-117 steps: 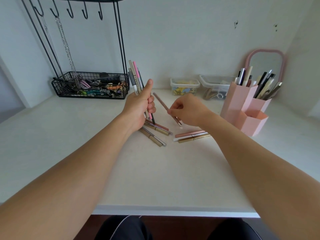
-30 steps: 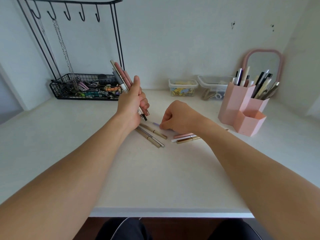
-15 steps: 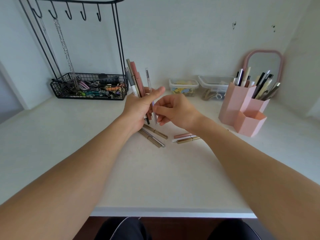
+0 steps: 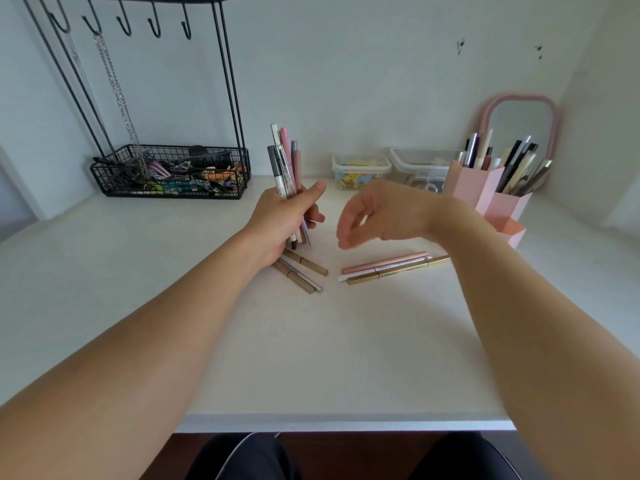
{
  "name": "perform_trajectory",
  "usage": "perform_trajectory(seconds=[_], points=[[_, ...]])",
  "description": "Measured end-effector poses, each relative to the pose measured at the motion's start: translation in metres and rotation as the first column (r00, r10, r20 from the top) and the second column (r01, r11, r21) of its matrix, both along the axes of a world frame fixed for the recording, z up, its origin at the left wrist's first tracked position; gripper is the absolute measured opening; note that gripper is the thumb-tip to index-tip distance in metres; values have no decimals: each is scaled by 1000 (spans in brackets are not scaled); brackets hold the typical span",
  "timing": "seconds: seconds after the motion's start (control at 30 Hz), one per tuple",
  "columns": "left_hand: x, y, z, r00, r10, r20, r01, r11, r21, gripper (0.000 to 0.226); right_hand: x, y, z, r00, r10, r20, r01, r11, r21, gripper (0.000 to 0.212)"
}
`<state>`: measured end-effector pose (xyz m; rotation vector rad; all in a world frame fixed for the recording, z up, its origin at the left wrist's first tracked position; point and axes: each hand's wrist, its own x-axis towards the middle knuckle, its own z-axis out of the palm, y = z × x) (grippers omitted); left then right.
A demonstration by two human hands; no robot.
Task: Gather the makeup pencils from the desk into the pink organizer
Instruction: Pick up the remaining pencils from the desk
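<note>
My left hand (image 4: 280, 216) grips an upright bundle of several makeup pencils (image 4: 285, 161) above the desk. My right hand (image 4: 377, 213) hovers just right of it, fingers loosely curled, holding nothing. On the desk under my left hand lie three brown and grey pencils (image 4: 303, 270). Three more pencils (image 4: 391, 266), pink, white and gold, lie side by side below my right hand. The pink organizer (image 4: 491, 199) stands at the right rear with several pencils and brushes in it.
A black wire basket (image 4: 169, 174) of hair clips under a hook rack with chains stands at the back left. Two clear plastic boxes (image 4: 362, 169) sit against the wall. A pink-framed mirror (image 4: 519, 123) leans behind the organizer. The desk's front edge (image 4: 343, 422) runs below.
My right hand passed a thin pencil into the bundle in my left hand, let go and drew back to the right, now holding nothing.
</note>
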<state>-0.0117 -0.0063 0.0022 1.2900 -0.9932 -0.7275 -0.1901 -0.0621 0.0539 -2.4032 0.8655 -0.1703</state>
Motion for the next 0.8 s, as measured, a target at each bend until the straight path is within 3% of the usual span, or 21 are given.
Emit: perform_trajectory(seconds=[0.1,0.27,0.63,0.73,0.8], points=[[1,-1,-2,999,-36,-21,36,999,16,31,-10,0,2,964,101,-247,-95,995,37,20],[3,-2,-4,998,-64,15,64,998,9,36,-8,-2,1,946,109,-307,-119,993,-15,19],[-1,-1,-4,998,-5,-68,1,998,-63,33,-4,-1,-4,951,100,-294,-115,993,-36,15],[-2,0,0,992,26,-120,-34,997,-70,34,-2,-4,-7,974,95,-208,-108,993,-53,9],[-2,2,4,981,24,-193,-39,997,-73,32,0,-7,-7,995,72,-62,-76,995,-59,7]])
